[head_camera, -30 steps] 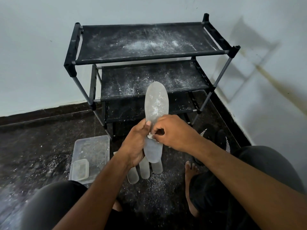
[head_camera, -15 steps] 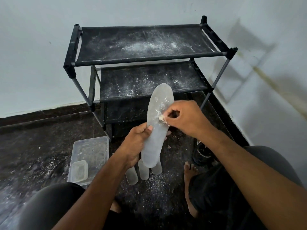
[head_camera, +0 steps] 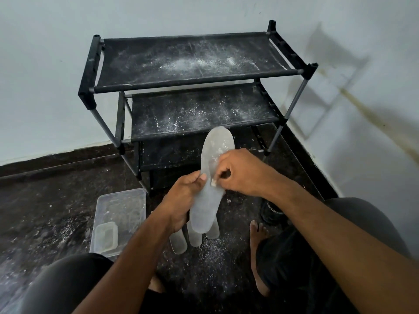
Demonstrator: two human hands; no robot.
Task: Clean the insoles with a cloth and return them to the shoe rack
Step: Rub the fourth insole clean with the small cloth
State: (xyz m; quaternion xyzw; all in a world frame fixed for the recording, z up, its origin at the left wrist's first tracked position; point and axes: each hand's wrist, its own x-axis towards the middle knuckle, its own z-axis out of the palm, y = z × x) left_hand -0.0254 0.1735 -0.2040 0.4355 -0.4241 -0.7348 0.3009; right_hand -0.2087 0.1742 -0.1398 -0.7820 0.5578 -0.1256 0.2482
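A grey insole (head_camera: 213, 175) dusted with white powder stands tilted, toe up, in front of me. My left hand (head_camera: 183, 200) grips its left edge near the middle, thumb on top. My right hand (head_camera: 240, 171) pinches a small white cloth (head_camera: 213, 182) and presses it on the insole's middle. Three more insoles (head_camera: 195, 239) lie on the floor beneath, mostly hidden by the held one. The black shoe rack (head_camera: 199, 75) stands against the wall behind, its shelves speckled with powder.
A clear plastic box (head_camera: 120, 214) with a smaller tub inside sits on the floor at left. A black shoe (head_camera: 272, 211) rests by my right knee, next to a bare foot (head_camera: 257, 232). Powder is scattered over the dark floor. White walls meet in a corner at right.
My right hand swept the cloth up the insole toward the toe, then back down to the middle. The insole tilted slightly rightward. My left hand kept its grip.
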